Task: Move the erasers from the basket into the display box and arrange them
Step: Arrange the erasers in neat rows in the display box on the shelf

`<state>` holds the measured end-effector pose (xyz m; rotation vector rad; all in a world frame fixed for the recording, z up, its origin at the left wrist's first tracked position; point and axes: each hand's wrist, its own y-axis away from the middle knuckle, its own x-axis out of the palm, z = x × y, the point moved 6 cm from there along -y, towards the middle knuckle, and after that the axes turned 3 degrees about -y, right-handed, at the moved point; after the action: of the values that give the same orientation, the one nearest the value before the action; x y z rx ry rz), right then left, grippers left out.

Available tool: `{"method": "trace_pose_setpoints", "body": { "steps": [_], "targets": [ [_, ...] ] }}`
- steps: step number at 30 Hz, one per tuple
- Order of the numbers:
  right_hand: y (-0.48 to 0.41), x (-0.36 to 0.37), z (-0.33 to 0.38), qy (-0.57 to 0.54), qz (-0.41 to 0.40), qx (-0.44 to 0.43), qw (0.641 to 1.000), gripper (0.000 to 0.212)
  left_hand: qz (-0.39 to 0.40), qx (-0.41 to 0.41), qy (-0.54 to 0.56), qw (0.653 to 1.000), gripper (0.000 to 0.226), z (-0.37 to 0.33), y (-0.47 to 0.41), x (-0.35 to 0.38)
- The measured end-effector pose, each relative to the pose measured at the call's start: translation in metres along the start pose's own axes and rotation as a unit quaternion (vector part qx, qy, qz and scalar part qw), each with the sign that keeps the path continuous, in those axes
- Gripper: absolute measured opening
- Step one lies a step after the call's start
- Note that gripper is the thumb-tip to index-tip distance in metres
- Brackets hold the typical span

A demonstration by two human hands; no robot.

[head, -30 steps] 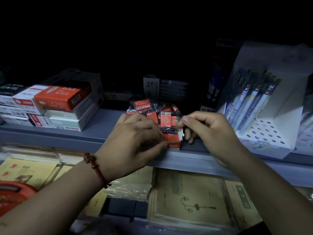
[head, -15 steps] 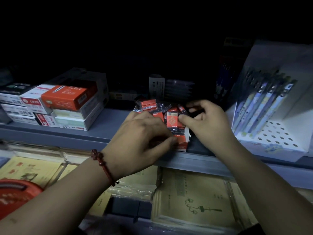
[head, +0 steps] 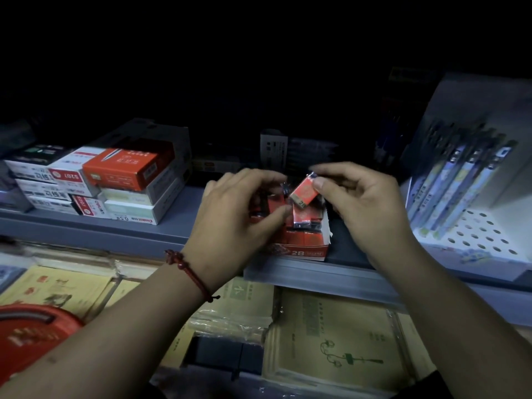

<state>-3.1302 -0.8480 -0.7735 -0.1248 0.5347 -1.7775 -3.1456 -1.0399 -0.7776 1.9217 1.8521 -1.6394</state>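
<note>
A red display box [head: 305, 252] marked 2B stands at the front edge of the grey shelf [head: 138, 226], filled with several red wrapped erasers [head: 306, 218]. My right hand [head: 362, 203] pinches one red eraser [head: 303, 191] between thumb and forefinger, tilted just above the box. My left hand [head: 233, 223] reaches over the left side of the box with curled fingers among the erasers there; what it holds is hidden. The red basket [head: 31, 338] shows at the lower left corner.
Stacked red and white stationery boxes [head: 115, 182] sit on the shelf to the left. A white pen display stand [head: 475, 203] with several pens stands to the right. Yellowish wrapped notebooks [head: 336, 341] lie on the lower shelf. The shelf's back is dark.
My right hand has lifted one red eraser out of the pile and holds it above the box. My left hand shifted slightly up over the box's left side.
</note>
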Motion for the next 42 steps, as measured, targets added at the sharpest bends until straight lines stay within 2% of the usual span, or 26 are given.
{"method": "trace_pose_setpoints", "body": {
  "steps": [5, 10, 14, 19, 24, 27, 30, 34, 37, 42],
  "targets": [
    [0.007, 0.004, 0.003, 0.01, 0.034, -0.01, 0.999, 0.019, 0.015, 0.011, 0.011, 1.0, 0.024, -0.001, 0.004, 0.006],
    [0.006, 0.001, -0.001, 0.01, 0.032, 0.021, 0.999, 0.01, 0.032, 0.011, 0.013, 0.999, 0.025, -0.004, 0.007, 0.007],
    [0.009, -0.002, -0.006, 0.088, 0.106, 0.033, 0.99, 0.008, 0.055, 0.029, -0.012, 0.998, 0.026, -0.006, 0.008, 0.007],
    [0.013, -0.004, -0.003, 0.172, 0.15, 0.026, 0.973, 0.008, 0.075, 0.032, -0.03, 0.996, 0.026, -0.006, 0.009, 0.01],
    [0.014, -0.003, -0.004, 0.215, 0.112, 0.017, 0.97, 0.009, 0.06, 0.013, -0.021, 0.998, 0.026, -0.006, 0.006, 0.013],
    [0.013, -0.002, -0.002, 0.201, 0.092, 0.016, 0.975, 0.026, 0.06, 0.004, -0.02, 0.998, 0.026, -0.008, 0.006, 0.014],
    [0.013, 0.004, -0.004, 0.193, 0.11, 0.016, 0.975, 0.04, 0.063, -0.004, -0.012, 0.998, 0.028, -0.008, 0.006, 0.015],
    [0.012, 0.006, -0.006, 0.18, 0.102, 0.007, 0.978, 0.036, 0.05, -0.027, 0.021, 0.998, 0.025, -0.006, 0.007, 0.016],
    [0.01, 0.007, -0.006, 0.163, 0.078, -0.006, 0.984, 0.023, 0.036, -0.051, 0.044, 0.997, 0.019, -0.004, 0.007, 0.018],
    [0.011, 0.006, -0.004, 0.125, 0.042, 0.004, 0.991, 0.015, 0.042, -0.07, 0.057, 0.995, 0.023, -0.003, 0.005, 0.018]
  ]
}}
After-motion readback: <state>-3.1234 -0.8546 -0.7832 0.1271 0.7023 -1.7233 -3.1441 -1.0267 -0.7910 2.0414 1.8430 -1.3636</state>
